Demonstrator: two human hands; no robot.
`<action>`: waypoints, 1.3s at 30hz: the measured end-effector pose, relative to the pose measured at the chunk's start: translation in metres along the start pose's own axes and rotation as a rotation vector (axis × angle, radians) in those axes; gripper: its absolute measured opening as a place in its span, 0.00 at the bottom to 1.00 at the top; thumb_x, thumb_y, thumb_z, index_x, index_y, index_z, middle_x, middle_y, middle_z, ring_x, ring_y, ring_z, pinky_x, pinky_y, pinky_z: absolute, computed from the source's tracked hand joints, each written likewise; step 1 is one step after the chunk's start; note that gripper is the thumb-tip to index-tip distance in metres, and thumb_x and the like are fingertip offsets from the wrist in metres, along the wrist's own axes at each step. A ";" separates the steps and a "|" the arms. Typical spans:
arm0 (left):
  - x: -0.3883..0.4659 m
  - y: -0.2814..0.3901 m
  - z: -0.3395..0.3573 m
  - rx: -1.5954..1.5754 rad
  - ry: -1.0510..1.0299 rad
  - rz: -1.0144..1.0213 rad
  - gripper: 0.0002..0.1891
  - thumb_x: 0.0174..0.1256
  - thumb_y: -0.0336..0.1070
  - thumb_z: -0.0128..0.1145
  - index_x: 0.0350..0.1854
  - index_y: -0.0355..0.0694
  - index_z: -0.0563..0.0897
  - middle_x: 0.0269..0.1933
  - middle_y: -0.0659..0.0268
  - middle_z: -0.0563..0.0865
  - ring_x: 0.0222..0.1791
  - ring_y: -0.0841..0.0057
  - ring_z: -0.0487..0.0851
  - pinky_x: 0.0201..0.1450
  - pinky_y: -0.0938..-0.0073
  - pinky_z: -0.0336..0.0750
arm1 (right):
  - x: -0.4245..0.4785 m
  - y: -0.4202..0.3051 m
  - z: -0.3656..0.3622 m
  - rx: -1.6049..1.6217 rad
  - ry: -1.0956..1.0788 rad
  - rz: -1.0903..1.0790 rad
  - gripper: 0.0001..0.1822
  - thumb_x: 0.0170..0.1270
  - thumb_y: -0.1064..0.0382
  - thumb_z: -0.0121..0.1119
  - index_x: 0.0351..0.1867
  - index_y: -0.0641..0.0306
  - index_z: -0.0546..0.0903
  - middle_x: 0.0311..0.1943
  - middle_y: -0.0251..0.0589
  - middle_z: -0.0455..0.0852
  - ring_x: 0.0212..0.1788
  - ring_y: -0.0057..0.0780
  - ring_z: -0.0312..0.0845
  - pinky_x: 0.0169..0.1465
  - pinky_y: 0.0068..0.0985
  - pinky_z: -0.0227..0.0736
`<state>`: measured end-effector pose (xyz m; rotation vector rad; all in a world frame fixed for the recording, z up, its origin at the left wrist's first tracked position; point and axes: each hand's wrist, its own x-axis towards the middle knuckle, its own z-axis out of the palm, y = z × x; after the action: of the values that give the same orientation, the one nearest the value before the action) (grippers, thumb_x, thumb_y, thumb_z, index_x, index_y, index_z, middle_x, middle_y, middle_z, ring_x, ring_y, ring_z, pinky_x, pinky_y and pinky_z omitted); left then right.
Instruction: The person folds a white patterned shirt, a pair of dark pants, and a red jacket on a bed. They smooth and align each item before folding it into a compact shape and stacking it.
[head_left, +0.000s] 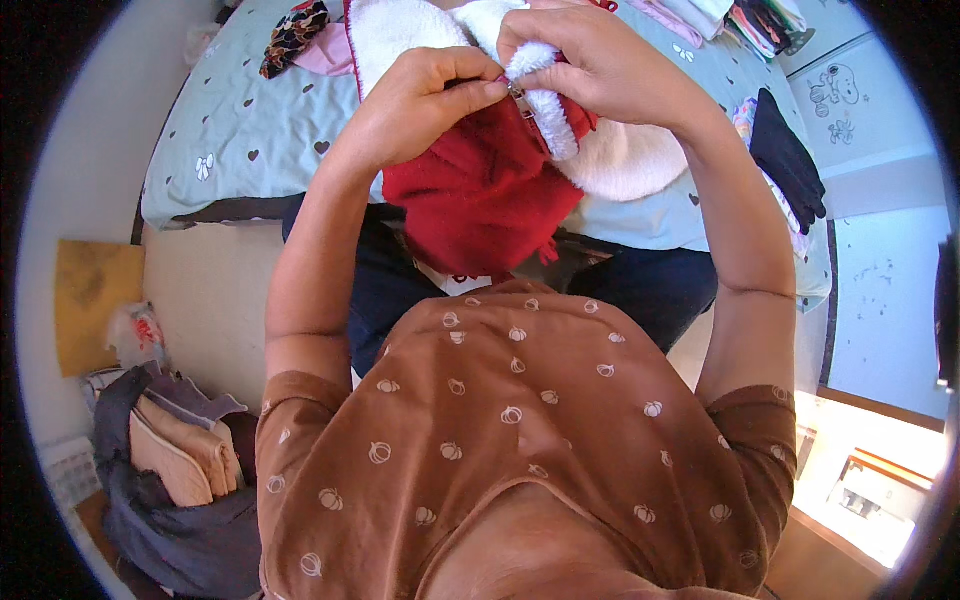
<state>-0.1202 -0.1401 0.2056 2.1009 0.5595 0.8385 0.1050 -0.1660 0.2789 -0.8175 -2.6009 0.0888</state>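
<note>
A red garment (484, 180) with white fluffy trim (553, 124) hangs from my hands over the near edge of the bed. Small metal fasteners (516, 90), perhaps hooks or clasps, sit along the seam beside the trim. My left hand (427, 94) pinches the red edge by the upper fastener between thumb and forefinger. On the other side of it, my right hand (592, 64) grips the fluffy trim. White fleecy fabric (405, 34) with a red border lies beyond my hands. A cream fluffy piece (630, 161) rests below my right wrist.
The bed (247, 120) has a pale green patterned cover. Folded clothes (690, 19) lie at its far right, with a black garment (784, 161) nearer. A dark patterned cloth (296, 37) and pink cloth lie far left. Folded beige fabric (172, 450) sits low at left.
</note>
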 end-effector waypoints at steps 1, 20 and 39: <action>-0.001 0.000 0.000 -0.003 0.020 0.011 0.10 0.74 0.36 0.60 0.42 0.31 0.84 0.35 0.70 0.84 0.40 0.85 0.78 0.47 0.78 0.75 | 0.002 -0.002 -0.002 0.022 -0.033 0.046 0.09 0.57 0.63 0.62 0.38 0.62 0.79 0.35 0.47 0.80 0.46 0.46 0.78 0.52 0.39 0.70; -0.003 -0.013 0.005 -0.389 0.328 -0.111 0.04 0.67 0.28 0.64 0.33 0.37 0.90 0.30 0.77 0.86 0.30 0.91 0.78 0.33 0.86 0.70 | -0.037 -0.066 0.121 0.199 0.756 0.563 0.11 0.60 0.64 0.71 0.41 0.62 0.82 0.27 0.42 0.85 0.26 0.38 0.83 0.32 0.33 0.77; -0.007 0.009 0.009 0.076 0.670 0.120 0.10 0.64 0.28 0.67 0.26 0.29 0.81 0.18 0.73 0.73 0.22 0.90 0.66 0.23 0.78 0.62 | 0.015 -0.052 0.110 0.198 0.969 0.411 0.07 0.62 0.70 0.67 0.31 0.65 0.78 0.25 0.48 0.83 0.27 0.45 0.80 0.33 0.32 0.75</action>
<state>-0.1174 -0.1547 0.2055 1.9048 0.8199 1.6306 0.0221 -0.1944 0.1935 -0.9858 -1.4827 0.0458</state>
